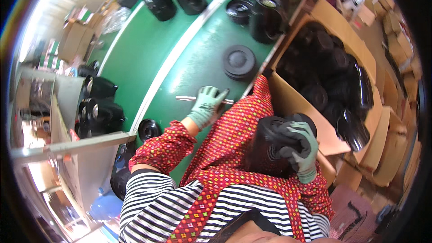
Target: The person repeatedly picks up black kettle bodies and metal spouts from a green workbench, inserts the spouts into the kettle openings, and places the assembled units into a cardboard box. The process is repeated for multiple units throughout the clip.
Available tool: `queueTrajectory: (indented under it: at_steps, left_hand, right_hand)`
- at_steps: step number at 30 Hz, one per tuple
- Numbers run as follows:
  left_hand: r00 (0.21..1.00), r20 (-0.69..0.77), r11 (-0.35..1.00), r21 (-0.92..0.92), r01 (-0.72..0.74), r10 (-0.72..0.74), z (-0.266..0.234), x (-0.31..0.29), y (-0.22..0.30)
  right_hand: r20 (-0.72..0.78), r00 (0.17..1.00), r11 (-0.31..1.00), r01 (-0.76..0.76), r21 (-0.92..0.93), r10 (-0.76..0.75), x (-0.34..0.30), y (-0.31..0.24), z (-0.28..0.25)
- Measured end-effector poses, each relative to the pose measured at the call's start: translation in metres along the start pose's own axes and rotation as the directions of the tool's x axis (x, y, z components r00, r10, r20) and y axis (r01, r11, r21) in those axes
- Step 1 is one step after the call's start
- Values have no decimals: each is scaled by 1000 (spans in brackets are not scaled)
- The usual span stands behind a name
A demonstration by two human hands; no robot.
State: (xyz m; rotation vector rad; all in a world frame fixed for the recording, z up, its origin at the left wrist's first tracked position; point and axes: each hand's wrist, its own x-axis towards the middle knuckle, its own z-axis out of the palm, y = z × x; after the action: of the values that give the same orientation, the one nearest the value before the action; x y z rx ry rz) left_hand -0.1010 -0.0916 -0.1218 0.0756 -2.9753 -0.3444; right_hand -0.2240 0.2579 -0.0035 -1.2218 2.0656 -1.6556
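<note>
My left hand point(208, 106), in a light green glove, is over the green table and closed on a thin silver metal rod point(185, 98). Both ends of the rod show past the glove; the fingers' undersides are hidden. In my lap, against the red patterned apron, leans a glossy black plastic housing point(265, 146). My right hand point(302, 148), gloved in green and dark grey, grips its upper right part with curled fingers. Beyond my left hand a stack of round black discs point(239, 62) lies on the table.
At my right stands an open cardboard box point(310, 112) full of black housings. More black housings point(266, 20) and a round black part point(239, 10) stand at the table's far end. Others point(101, 112) are at the left, near a grey partition point(85, 144) and a small black disc point(149, 129).
</note>
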Motion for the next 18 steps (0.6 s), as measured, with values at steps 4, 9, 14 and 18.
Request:
queueTrajectory:
  at_steps: [4,9,14,18]
  left_hand:
    - [998,-13,958,-280,59,-66,-52,-5,32]
    - [993,-109,546,-829,-119,50,-122,-34,75]
    - [952,-186,389,-918,-79,-244,-129,-61,57]
    - [812,-127,215,-977,-2,-570,-150,-37,-11]
  right_hand:
    - [-255,947,973,-156,168,196,17,4,-7]
    - [-146,824,542,-216,812,548,76,-17,9]
    - [315,865,-78,-310,947,391,128,13,73]
    - [-24,889,679,-332,655,457,134,13,117]
